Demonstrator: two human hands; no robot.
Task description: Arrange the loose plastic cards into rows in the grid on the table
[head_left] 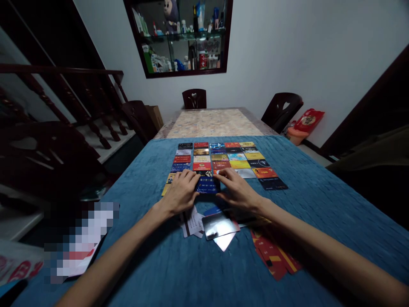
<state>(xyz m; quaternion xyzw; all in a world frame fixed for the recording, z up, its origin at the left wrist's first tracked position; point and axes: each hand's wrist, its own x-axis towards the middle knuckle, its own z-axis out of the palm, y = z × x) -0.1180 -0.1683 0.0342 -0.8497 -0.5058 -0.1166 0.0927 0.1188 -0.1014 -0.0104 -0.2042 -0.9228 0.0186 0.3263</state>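
Between my two hands is a dark blue plastic card (208,185) with light lettering. My left hand (182,189) pinches its left edge, and my right hand (238,189) has thumb and fingers on its right edge. The card sits at the near end of the second column of a grid of colourful cards (220,157). A dark card (273,183) ends the rightmost column. Below my hands lie loose cards: white ones (191,224), a shiny grey one (220,225) over others, and a fanned pile of red cards (274,253) beside my right forearm.
A blue cloth (153,268) covers the near table, with a patterned tabletop (214,121) beyond. A pixelated pale object (84,243) rests at the left edge. Dark chairs (283,111) surround the table. A red bag (308,120) is at the right, above an orange bin (297,135).
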